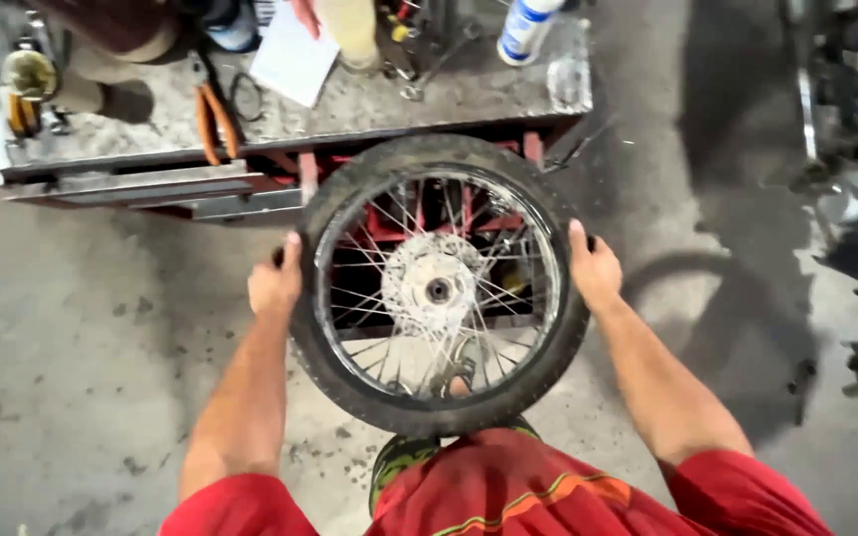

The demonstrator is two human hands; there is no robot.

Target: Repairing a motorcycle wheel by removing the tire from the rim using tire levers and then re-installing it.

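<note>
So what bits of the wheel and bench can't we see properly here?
- Fingers of the left hand and right hand: head view, curled behind the tire; only thumbs show.
- Wheel's far side: faces away.
- Workbench back and the spray can top: cut off by the top edge.
- Another person's hand: mostly cropped at the top.
- Small tools on the bench: blurred.

Both hands grip a spoked motorcycle wheel [438, 286] by its black tyre [350, 382], held up off the concrete floor [81, 357]. The left hand [275, 286] clasps the tyre's left side, the right hand [595, 270] its right side, thumbs on top. Beyond the wheel stands a cluttered workbench [369, 104] with orange-handled pliers [214, 121], paper [293, 62] and a spray can [526, 28].
</note>
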